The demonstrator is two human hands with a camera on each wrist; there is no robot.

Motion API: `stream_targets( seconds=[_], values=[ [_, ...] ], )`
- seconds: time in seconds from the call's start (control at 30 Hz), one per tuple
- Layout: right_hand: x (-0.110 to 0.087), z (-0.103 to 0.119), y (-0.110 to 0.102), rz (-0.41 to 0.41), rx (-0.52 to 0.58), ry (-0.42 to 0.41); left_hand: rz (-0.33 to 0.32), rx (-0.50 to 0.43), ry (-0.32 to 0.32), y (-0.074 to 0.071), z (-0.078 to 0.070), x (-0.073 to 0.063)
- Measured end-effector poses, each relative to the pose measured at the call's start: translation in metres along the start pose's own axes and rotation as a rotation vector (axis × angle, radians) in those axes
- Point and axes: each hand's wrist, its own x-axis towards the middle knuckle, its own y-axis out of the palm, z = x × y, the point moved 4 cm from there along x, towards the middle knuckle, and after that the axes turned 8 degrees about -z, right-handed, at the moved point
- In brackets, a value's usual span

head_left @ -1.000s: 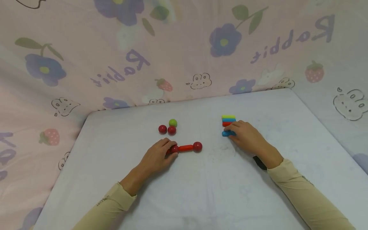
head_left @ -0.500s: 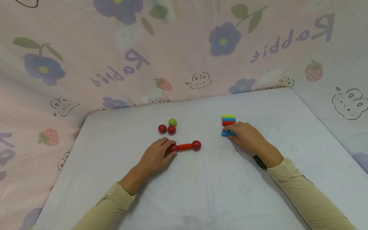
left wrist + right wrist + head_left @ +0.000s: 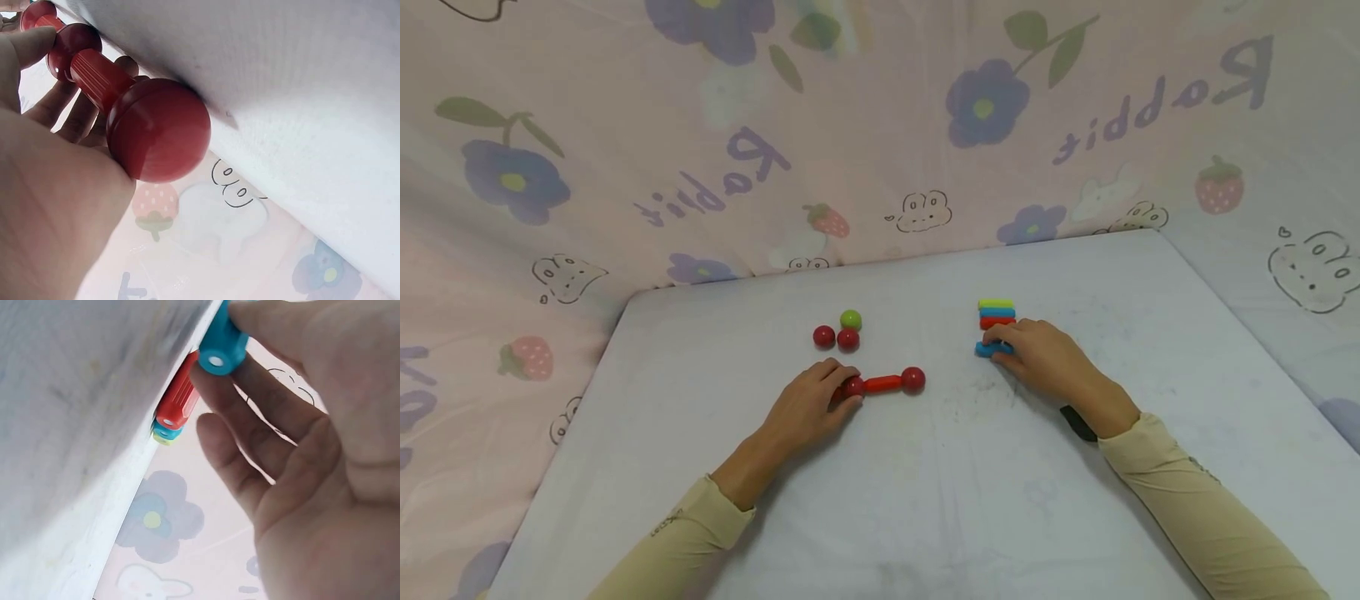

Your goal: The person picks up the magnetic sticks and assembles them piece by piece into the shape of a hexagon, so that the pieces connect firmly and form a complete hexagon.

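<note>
My left hand (image 3: 805,408) grips a chain of red balls joined by red rods (image 3: 882,383). One end ball (image 3: 913,380) points right, clear of the fingers. In the left wrist view the chain shows three balls, the nearest ball (image 3: 159,130) large beside the palm, with a ridged rod (image 3: 103,80) running into the middle ball, where the thumb presses. My right hand (image 3: 1048,358) pinches a short blue rod (image 3: 984,350) between thumb and fingers. In the right wrist view this blue rod (image 3: 220,353) has a round pale hole in its end.
Beyond the right hand, a red rod (image 3: 997,322), another blue rod (image 3: 997,312) and a yellow-green rod (image 3: 996,304) lie side by side. Two red balls (image 3: 823,337) and a green ball (image 3: 851,320) sit behind the left hand. A dark object (image 3: 1078,423) shows under the right wrist.
The blue rod in my right fingers has shifted slightly left and tilted a little. My left hand and the red chain have moved hardly at all.
</note>
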Motion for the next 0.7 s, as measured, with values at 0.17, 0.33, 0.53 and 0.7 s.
stream_targets(
  seconds=[0.17, 0.33, 0.53, 0.7],
  values=[
    [0.0, 0.001, -0.001, -0.016, 0.015, -0.005, 0.0, 0.002, 0.002, 0.0, 0.0, -0.001],
    [0.0, 0.004, -0.002, -0.018, 0.032, -0.017, -0.004, 0.003, 0.011, 0.0, 0.0, -0.001],
    [0.001, 0.01, -0.002, 0.008, 0.06, -0.014, -0.008, 0.0, 0.008, -0.001, 0.0, -0.001],
    [0.003, 0.016, -0.002, 0.045, 0.077, 0.0, -0.016, -0.001, 0.011, -0.001, 0.0, -0.001]
  ],
)
